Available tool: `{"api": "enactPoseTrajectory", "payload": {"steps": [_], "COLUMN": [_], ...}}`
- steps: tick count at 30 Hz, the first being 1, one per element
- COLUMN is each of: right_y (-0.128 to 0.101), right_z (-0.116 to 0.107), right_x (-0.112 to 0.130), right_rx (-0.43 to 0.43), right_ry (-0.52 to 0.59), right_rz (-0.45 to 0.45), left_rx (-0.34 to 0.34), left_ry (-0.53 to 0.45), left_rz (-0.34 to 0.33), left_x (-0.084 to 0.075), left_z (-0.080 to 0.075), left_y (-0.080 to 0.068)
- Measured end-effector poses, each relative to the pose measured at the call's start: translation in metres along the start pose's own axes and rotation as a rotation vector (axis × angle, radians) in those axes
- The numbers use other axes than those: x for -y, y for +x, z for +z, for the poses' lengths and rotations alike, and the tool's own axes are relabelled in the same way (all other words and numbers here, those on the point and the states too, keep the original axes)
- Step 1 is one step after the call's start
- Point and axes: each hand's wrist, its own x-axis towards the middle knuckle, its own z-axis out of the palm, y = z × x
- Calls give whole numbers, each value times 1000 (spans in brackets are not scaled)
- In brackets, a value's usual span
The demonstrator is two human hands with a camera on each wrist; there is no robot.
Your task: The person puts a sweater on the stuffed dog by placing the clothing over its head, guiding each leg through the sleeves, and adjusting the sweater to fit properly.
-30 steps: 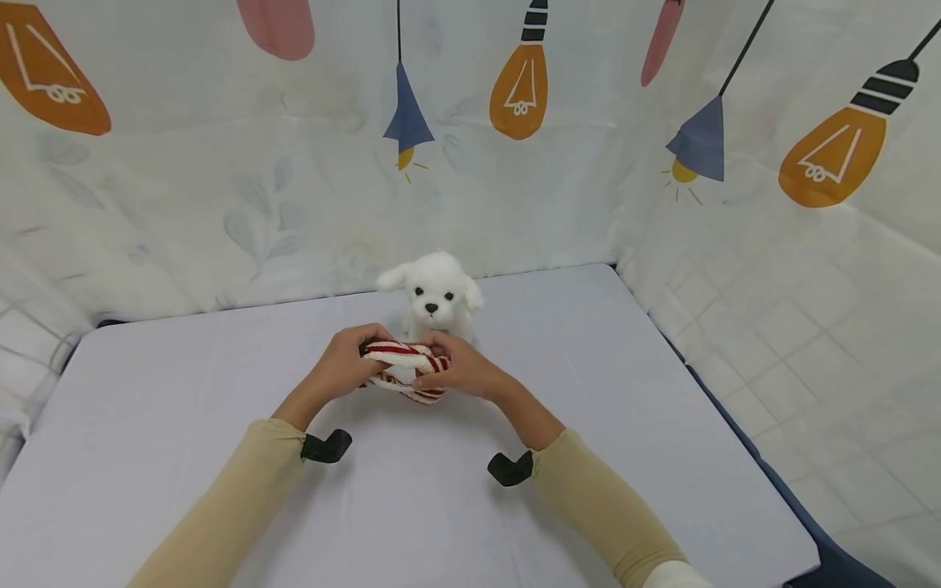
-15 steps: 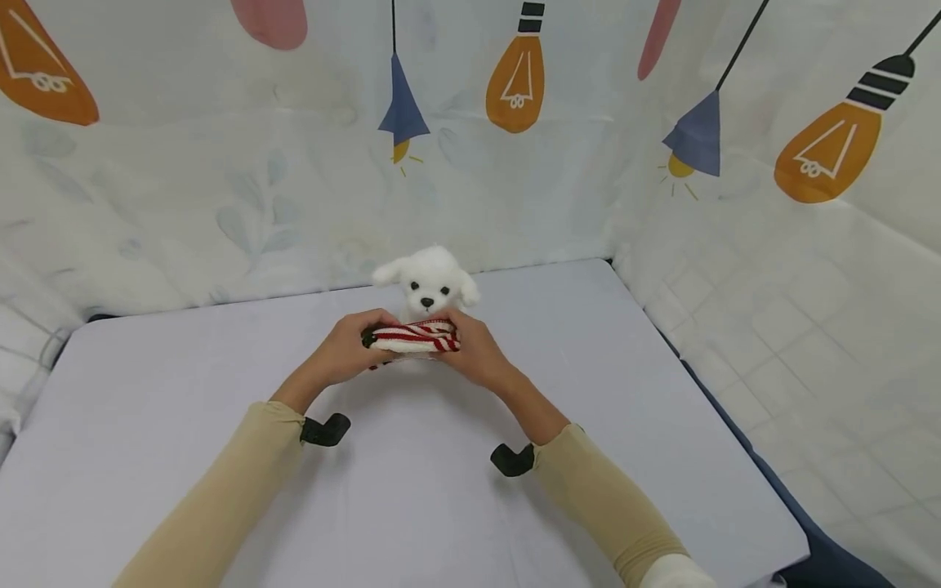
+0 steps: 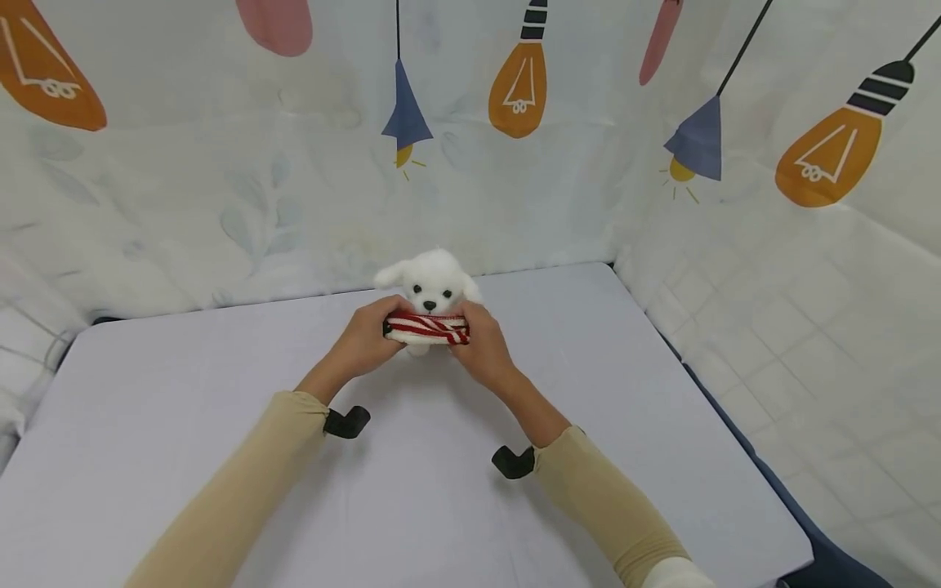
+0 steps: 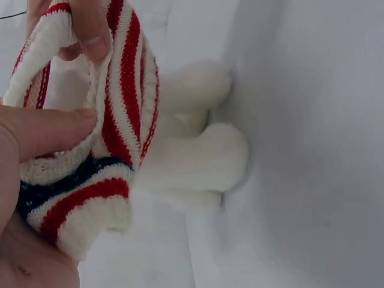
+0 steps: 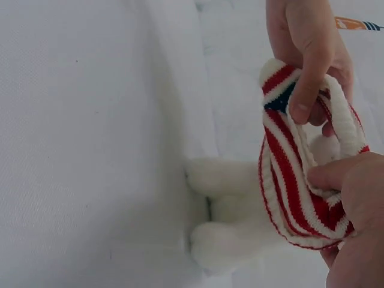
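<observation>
A white plush dog (image 3: 430, 287) sits upright on the white table (image 3: 184, 384), facing me. A small red-and-white striped knit garment (image 3: 428, 327) is stretched between both hands right under its chin. My left hand (image 3: 365, 342) pinches the garment's left end and my right hand (image 3: 481, 346) pinches its right end. In the left wrist view the garment (image 4: 102, 138) hangs bunched from the fingers, with the dog's white legs (image 4: 198, 150) behind it. The right wrist view shows the garment (image 5: 300, 180) held wide as a loop over the dog's legs (image 5: 225, 210).
Cloth walls printed with light bulbs (image 3: 518, 90) close in the table at the back and right. The table's right edge (image 3: 735, 441) drops to a dark blue base. Black wrist-camera mounts (image 3: 345, 422) sit at both sleeves.
Both hands have carried the striped garment away from me and up, from low in front of the dog to just under its chin. The dog has stayed in place.
</observation>
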Motion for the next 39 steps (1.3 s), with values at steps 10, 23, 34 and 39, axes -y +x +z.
{"api": "enactPoseTrajectory", "payload": {"steps": [10,23,34,39], "right_y": [4,17,18,20], "right_z": [-2,0,3,-1], "right_x": [-3,-10,-7,-7], "right_rx": [-195,-143,-43,-40], "right_ry": [-106,-102,-52,-44], "right_rz": [16,0,48,76], "left_rx": [-120,-243,-224,-171], "left_ry": [28,119,178,130], "left_rz": [-5,-23,-4,-24], "left_x": [-7,-4,1,0], "left_z": [7,10,10,9], "left_y": [10,18,21,25]}}
